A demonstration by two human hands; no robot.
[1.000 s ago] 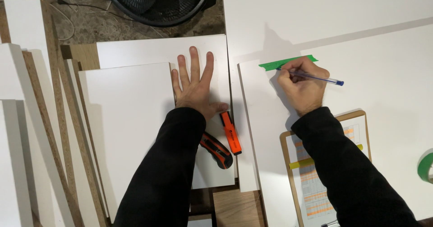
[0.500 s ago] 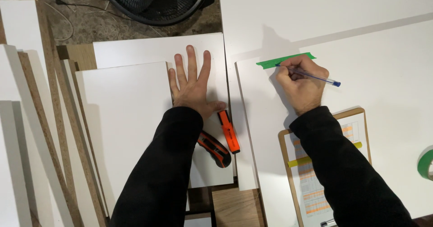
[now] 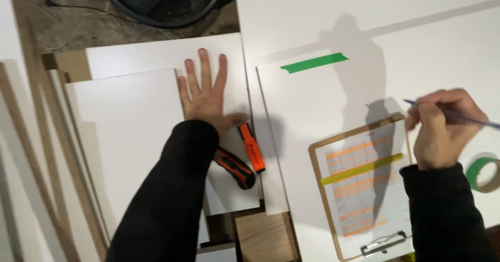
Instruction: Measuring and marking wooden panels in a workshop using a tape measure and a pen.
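While hands work, clipboard (image 3: pixel 364 189) adjoins tape roll (image 3: pixel 482 173).

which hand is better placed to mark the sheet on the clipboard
Right. The right hand holds the pen just above the clipboard, at its upper right corner. The left hand lies flat on a white panel, across the gap.

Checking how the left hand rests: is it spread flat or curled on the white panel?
Spread flat. The left hand lies palm down on the white panel, fingers straight and fanned apart, holding nothing.
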